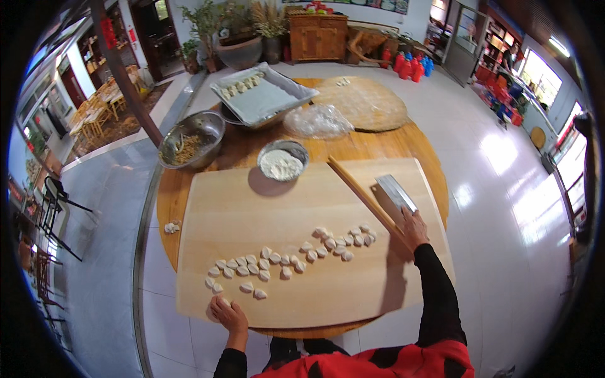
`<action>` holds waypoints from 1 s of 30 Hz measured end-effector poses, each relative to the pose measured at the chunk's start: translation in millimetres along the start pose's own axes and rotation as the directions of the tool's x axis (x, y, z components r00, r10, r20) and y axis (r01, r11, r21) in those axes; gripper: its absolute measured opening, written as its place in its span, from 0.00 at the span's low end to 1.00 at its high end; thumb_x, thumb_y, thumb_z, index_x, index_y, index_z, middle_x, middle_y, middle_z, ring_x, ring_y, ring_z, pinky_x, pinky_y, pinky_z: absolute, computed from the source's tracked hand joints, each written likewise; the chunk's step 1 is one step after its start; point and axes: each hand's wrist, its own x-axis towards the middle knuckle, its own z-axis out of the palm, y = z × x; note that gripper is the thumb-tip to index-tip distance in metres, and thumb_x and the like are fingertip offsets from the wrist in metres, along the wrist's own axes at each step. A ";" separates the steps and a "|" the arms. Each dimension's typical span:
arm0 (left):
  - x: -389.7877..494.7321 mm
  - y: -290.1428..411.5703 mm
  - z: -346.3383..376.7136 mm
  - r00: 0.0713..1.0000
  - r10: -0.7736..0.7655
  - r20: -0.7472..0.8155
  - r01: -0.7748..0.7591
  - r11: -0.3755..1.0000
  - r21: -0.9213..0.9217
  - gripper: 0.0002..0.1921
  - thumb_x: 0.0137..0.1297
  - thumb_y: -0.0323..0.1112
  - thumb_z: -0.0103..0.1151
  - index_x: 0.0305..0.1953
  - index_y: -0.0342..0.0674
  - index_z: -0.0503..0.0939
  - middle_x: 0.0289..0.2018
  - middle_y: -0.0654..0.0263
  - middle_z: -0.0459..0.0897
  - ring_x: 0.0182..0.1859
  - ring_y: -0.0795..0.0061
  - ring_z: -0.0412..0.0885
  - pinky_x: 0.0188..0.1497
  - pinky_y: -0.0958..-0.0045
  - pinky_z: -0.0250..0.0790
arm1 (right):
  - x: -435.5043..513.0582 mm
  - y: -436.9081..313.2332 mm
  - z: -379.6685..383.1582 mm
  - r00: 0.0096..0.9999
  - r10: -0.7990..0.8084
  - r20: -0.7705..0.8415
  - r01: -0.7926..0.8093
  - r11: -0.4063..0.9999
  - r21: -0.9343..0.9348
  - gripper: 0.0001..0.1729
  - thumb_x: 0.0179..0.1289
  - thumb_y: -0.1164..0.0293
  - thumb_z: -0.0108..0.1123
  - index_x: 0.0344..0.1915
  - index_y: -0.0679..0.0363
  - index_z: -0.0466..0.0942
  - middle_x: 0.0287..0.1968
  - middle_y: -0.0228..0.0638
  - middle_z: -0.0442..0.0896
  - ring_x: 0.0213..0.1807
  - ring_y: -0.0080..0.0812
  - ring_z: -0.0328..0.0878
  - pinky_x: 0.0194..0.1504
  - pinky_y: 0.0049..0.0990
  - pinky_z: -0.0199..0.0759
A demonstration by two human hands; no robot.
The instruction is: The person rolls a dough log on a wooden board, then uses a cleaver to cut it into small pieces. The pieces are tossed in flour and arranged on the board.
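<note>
At the near left of the pale wooden board (pixel 283 212), my left hand (pixel 229 315) has its fingers curled round a small pale piece of dough (pixel 226 301). Several cut dough pieces (pixel 253 269) lie in an uneven band, from close by that hand toward the right side of the board. On the right, my right hand (pixel 414 228) grips the near end of a metal cleaver (pixel 397 191); its handle is hidden under the hand. The blade lies low over the board. A wooden rolling pin (pixel 361 191) slants just left of the cleaver, its near end by my right hand.
A bowl of flour (pixel 282 163) stands at the board's far edge. Behind are a metal bowl of filling (pixel 194 141), a lined tray (pixel 264 101) with shaped dough, a plastic bag (pixel 317 121) and a round mat (pixel 361 106). The round wooden table (pixel 427 156) extends beyond the board.
</note>
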 end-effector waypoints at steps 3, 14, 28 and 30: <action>5.3 8.3 -3.0 0.999 -0.010 0.044 0.006 0.997 0.072 0.26 0.57 0.30 0.59 0.57 0.28 0.68 0.57 0.45 0.69 0.64 0.45 0.63 0.68 0.46 0.53 | 20.0 7.3 15.7 0.989 0.109 0.096 -0.104 0.993 -0.055 0.29 0.66 0.69 0.54 0.68 0.50 0.69 0.49 0.49 0.76 0.51 0.49 0.76 0.49 0.42 0.72; 3.7 18.8 -11.9 0.987 -0.061 0.148 0.039 0.989 0.146 0.26 0.57 0.30 0.57 0.57 0.25 0.67 0.57 0.43 0.68 0.61 0.42 0.64 0.66 0.45 0.53 | 169.0 -167.6 75.0 0.866 -0.405 -0.293 0.500 0.722 0.479 0.23 0.55 0.78 0.67 0.52 0.60 0.77 0.47 0.44 0.73 0.49 0.46 0.73 0.48 0.38 0.72; 5.1 17.2 -8.2 0.979 -0.095 0.179 0.069 0.987 0.145 0.27 0.60 0.37 0.58 0.58 0.29 0.68 0.54 0.43 0.71 0.56 0.41 0.66 0.61 0.43 0.55 | 286.6 -341.9 187.7 0.889 -0.457 0.014 0.424 0.836 0.347 0.15 0.51 0.68 0.68 0.39 0.60 0.81 0.39 0.54 0.79 0.44 0.59 0.80 0.45 0.49 0.77; -13.9 2.8 -28.1 0.974 -0.133 0.181 0.092 0.971 0.220 0.27 0.60 0.37 0.58 0.58 0.29 0.68 0.53 0.43 0.71 0.55 0.41 0.66 0.60 0.43 0.56 | 256.5 -372.7 180.7 0.870 -0.451 0.201 0.243 0.745 0.621 0.05 0.55 0.74 0.61 0.27 0.65 0.80 0.25 0.53 0.80 0.33 0.52 0.82 0.38 0.43 0.77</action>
